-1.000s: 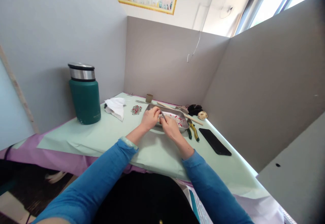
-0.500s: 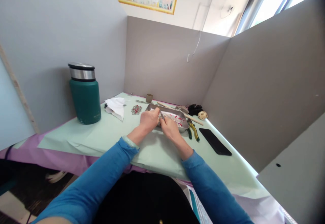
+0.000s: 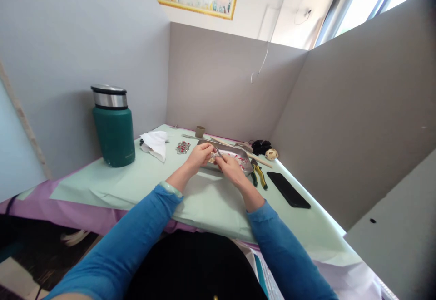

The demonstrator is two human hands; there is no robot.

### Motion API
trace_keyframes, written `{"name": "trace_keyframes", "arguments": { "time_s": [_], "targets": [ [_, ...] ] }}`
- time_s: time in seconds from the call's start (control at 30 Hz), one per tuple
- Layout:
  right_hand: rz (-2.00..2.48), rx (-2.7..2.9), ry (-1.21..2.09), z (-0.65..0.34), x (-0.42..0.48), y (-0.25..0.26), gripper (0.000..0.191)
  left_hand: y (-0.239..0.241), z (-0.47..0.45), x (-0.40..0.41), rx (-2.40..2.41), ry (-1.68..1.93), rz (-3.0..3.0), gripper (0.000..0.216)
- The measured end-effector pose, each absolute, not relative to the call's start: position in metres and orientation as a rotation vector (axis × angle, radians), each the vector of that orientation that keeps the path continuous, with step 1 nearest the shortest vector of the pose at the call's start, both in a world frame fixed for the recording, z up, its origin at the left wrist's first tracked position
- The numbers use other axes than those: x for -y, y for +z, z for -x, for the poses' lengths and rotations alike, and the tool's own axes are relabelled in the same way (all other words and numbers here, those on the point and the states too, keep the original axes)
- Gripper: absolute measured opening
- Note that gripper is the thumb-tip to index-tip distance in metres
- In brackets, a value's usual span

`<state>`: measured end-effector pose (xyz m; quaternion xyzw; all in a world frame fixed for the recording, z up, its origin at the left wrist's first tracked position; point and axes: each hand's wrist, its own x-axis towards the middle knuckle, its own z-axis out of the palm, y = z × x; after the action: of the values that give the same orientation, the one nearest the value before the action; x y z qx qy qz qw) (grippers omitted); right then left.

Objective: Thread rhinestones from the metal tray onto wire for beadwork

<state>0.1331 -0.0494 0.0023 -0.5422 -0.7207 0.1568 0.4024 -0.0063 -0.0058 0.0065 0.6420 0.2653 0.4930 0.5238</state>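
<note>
My left hand point(image 3: 201, 154) is over the left part of a shallow metal tray point(image 3: 250, 171), its fingertips pinched together. Whatever they hold is too small to make out. My right hand point(image 3: 230, 169) grips slim metal tweezers point(image 3: 217, 150), whose tips point up and left, close to the left fingertips. Small red and clear beads point(image 3: 240, 159) lie scattered on the tray's white bottom. Left of the tray, a little heap of red and silvery pieces point(image 3: 183, 147) rests on the pale green table cover point(image 3: 207, 204).
Yellow-and-green pliers point(image 3: 259, 175) and a black phone point(image 3: 288, 189) lie to the right. A wooden stick point(image 3: 260, 159) runs behind the tray. Farther left are a small brown cup point(image 3: 200, 131), a crumpled white tissue point(image 3: 155, 145) and a tall green flask point(image 3: 114, 132). Grey partitions point(image 3: 231, 82) enclose the table.
My left hand has shifted slightly left and opened a small gap from my right hand. The tweezers, still in my right hand, now show more of their length.
</note>
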Motion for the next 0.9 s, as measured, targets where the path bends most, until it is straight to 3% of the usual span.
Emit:
{"name": "trace_keyframes", "arguments": {
  "time_s": [0.4,0.9],
  "targets": [
    [1.136,1.946,0.61,-0.142,0.062,0.015,0.025,0.008,0.02,0.004,-0.215,0.776,-1.27,0.02],
    [1.155,2.019,0.486,-0.147,0.06,0.013,0.026,0.006,0.022,0.001,-0.178,0.67,-1.242,0.023]
  ]
}}
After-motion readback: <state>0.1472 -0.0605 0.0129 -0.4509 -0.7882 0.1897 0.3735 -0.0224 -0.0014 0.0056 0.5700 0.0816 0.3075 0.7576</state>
